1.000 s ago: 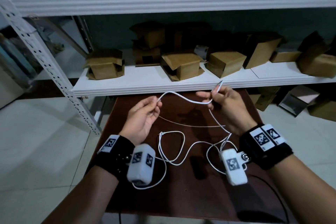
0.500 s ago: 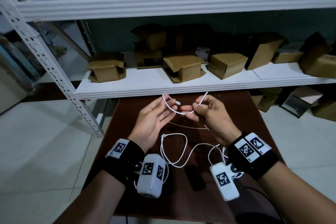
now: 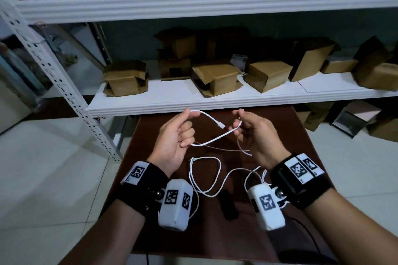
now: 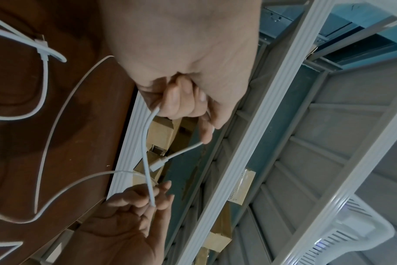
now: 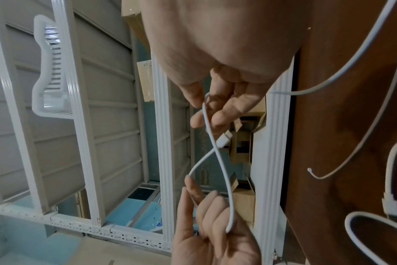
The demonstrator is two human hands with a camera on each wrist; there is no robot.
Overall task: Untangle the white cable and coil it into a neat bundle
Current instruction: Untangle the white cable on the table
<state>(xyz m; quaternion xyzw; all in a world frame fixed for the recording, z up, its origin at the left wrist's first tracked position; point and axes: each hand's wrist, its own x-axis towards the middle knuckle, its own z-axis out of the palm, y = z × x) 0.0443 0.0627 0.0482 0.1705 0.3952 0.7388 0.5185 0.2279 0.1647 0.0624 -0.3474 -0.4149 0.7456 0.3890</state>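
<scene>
Both hands raised over the dark brown wooden table (image 3: 280, 135). Left hand (image 3: 172, 142) pinches the thin white cable (image 3: 212, 140) near its plug; right hand (image 3: 256, 137) grips the next stretch. Remaining cable lies looped on the table.

A smooth, matt white plastic sheath is seen on the white cable (image 3: 215, 136), with a hard plastic plug (image 3: 220, 125) at its end. Beneath the cable, a dark brown wood table (image 3: 247, 236) with a faintly glossy grain is shown. Behind the table, painted white metal shelving (image 3: 193, 101) is stacked with matt brown cardboard boxes (image 3: 217, 79). Glossy pale tiles (image 3: 43, 178) are laid beside the table.
</scene>
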